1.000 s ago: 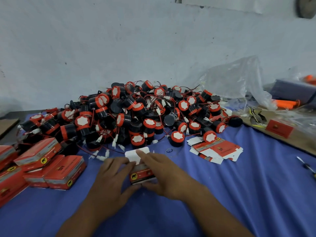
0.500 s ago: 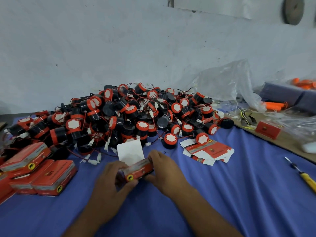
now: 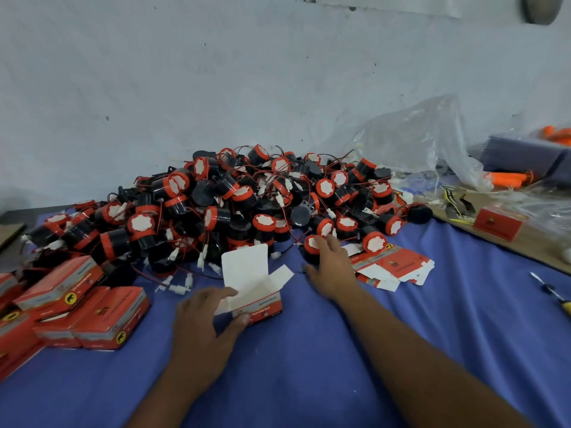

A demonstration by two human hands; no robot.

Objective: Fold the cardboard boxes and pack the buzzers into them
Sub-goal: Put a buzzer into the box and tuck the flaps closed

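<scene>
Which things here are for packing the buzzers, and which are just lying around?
For the job: open box, buzzer pile, flat boxes, closed boxes.

Just lying about: plastic bag, screwdriver.

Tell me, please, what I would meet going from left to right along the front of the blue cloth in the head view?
First the closed red boxes → left hand → open box it holds → right hand → flat unfolded cartons → screwdriver.
</scene>
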